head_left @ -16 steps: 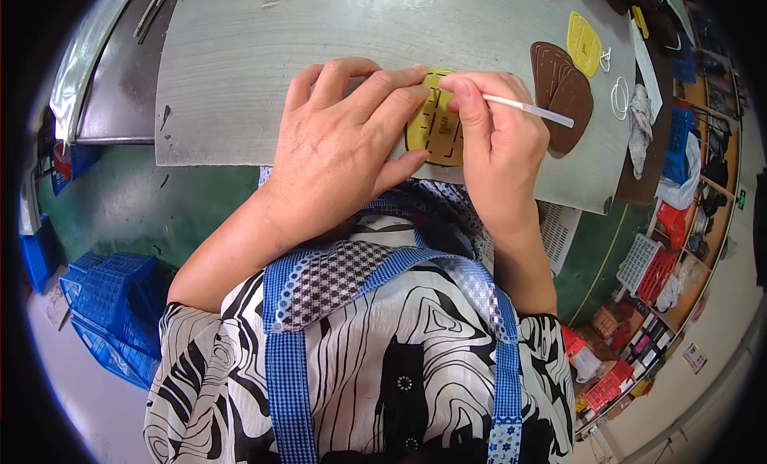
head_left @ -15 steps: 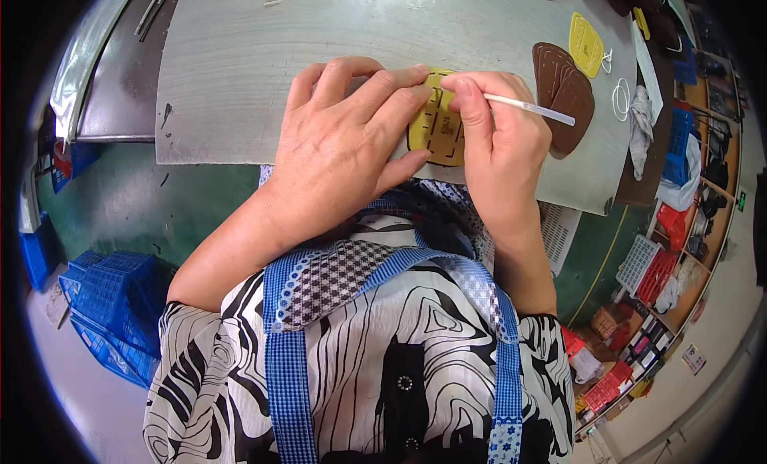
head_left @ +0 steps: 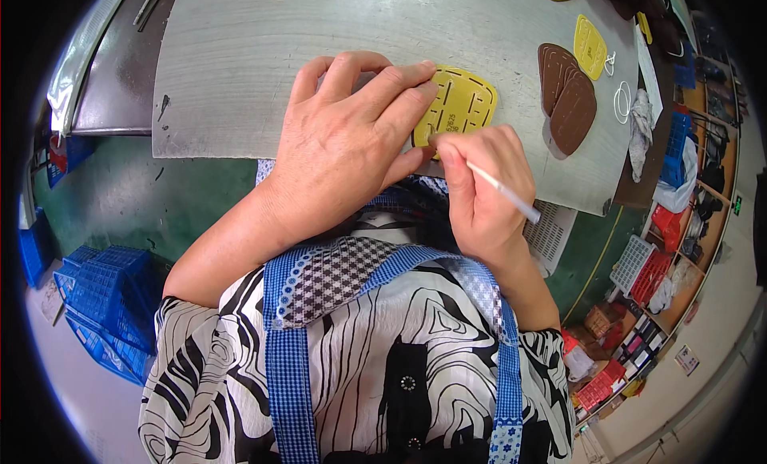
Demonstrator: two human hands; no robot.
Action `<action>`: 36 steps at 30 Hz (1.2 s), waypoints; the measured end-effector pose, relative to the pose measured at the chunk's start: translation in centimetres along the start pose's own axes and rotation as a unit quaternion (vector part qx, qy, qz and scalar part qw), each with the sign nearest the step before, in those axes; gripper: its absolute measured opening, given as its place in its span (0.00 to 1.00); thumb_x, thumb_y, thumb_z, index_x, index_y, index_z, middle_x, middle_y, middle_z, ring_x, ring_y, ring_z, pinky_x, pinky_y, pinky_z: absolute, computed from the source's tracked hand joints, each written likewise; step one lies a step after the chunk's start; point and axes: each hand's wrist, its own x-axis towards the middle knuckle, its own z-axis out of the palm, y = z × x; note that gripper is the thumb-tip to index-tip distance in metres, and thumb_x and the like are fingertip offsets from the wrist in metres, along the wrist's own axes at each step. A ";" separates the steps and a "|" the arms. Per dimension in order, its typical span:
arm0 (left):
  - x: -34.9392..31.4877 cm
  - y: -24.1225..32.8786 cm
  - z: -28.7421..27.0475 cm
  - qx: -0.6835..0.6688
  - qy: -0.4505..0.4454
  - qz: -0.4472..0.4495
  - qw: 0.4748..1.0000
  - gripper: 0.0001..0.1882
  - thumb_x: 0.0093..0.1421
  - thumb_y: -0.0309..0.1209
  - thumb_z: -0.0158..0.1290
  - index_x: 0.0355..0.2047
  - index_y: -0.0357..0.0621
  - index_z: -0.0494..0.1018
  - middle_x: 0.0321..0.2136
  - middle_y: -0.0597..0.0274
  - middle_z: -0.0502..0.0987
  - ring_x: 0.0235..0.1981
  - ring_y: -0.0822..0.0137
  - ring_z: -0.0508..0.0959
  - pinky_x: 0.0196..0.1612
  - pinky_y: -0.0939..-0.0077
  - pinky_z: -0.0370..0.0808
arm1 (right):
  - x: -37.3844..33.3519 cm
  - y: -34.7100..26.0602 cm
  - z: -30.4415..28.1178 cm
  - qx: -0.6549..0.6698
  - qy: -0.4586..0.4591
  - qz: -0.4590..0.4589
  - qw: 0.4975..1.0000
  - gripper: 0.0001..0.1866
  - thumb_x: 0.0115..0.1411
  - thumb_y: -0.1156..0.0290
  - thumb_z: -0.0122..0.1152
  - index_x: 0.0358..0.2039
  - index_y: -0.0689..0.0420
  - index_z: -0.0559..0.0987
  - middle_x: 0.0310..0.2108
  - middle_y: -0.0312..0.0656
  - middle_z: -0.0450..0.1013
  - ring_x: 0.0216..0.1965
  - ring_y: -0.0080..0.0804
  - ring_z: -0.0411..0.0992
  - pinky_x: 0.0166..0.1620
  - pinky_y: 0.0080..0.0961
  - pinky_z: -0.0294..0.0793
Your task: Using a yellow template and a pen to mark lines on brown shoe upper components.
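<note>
your left hand [head_left: 343,144] lies flat, fingers spread, pressing the yellow slotted template [head_left: 459,104] onto the grey surface [head_left: 240,64]. your right hand [head_left: 483,188] pinches a thin white stick [head_left: 505,192] at the template's near edge. brown leather pieces [head_left: 566,96] lie just beyond.

A grey, streaked metal surface [head_left: 240,72] carries a yellow slotted template [head_left: 463,104] near its front edge. To the right lie two overlapping brown oval pieces [head_left: 566,104], another yellow template [head_left: 590,45] just beyond them, two thin white rings [head_left: 621,103], and what may be a crumpled cloth [head_left: 641,124] at the edge.
</note>
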 end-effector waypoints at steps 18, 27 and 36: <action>0.0 0.1 -0.3 0.014 -0.012 0.009 1.000 0.31 0.52 0.43 0.66 0.57 0.52 0.75 0.59 0.73 0.75 0.56 0.59 0.72 0.61 0.58 0.65 | -1.6 -0.7 -1.3 0.030 -0.040 0.029 0.998 0.06 0.68 0.73 0.58 0.34 0.59 0.80 0.28 0.44 0.73 0.30 0.46 0.69 0.35 0.39 0.69; 0.1 0.4 -0.4 0.036 -0.031 0.016 0.999 0.30 0.54 0.42 0.66 0.58 0.65 0.76 0.60 0.74 0.73 0.57 0.59 0.70 0.61 0.58 0.65 | 1.1 2.3 -1.3 0.023 0.069 0.111 0.991 0.12 0.72 0.67 0.57 0.35 0.60 0.82 0.30 0.45 0.77 0.32 0.43 0.74 0.39 0.35 0.72; 0.1 0.4 -0.3 0.035 -0.032 0.012 0.999 0.28 0.54 0.42 0.66 0.58 0.73 0.78 0.61 0.76 0.72 0.57 0.59 0.69 0.60 0.59 0.65 | -2.4 -0.6 -1.3 -0.011 0.013 0.088 0.996 0.04 0.66 0.74 0.61 0.35 0.60 0.81 0.28 0.45 0.74 0.30 0.46 0.70 0.36 0.38 0.69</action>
